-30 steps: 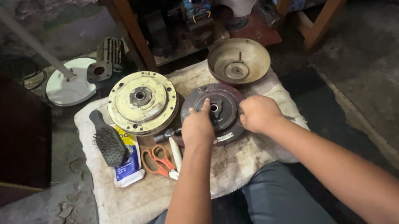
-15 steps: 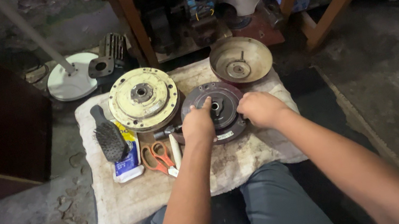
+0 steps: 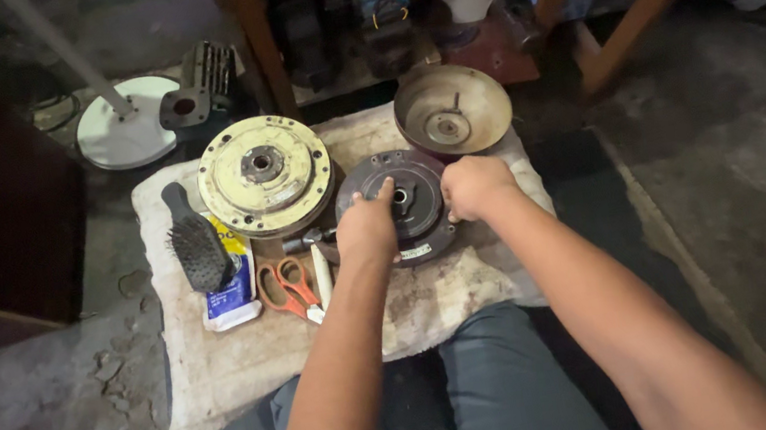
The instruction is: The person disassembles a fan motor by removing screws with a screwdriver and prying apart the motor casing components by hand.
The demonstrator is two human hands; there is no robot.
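Left hand: your left hand (image 3: 367, 230) is lying on the near left part of the dark round disc (image 3: 399, 204), fingers loosely bent rather than spread, with one finger (image 3: 385, 187) stretching out toward the hub hole in the middle. It is pressing on the disc, not closing around anything.
Right hand: your right hand (image 3: 473, 186) is curling into a loose fist at the disc's right rim and touching it; whether the fingers are hooking under the edge, I cannot tell, since the back of the hand is hiding them.
Dark disc: it is lying flat on the dirty cloth (image 3: 252, 356), near the middle of it, just beyond your knees.
Yellow disc: a pale yellow round plate (image 3: 265, 175) is sitting just beside the dark one, to its left, and appears to be touching it.
Metal bowl: a rusty brown bowl-shaped part (image 3: 452, 110) is resting open side up at the far edge of the cloth, just behind your right hand.
Small things: a black brush (image 3: 196, 241) is lying over a blue and white packet (image 3: 230, 290) at the left; orange-handled scissors (image 3: 284, 287) are lying near your left wrist.
Floor: the cloth is spreading over a rough concrete floor (image 3: 764, 188).
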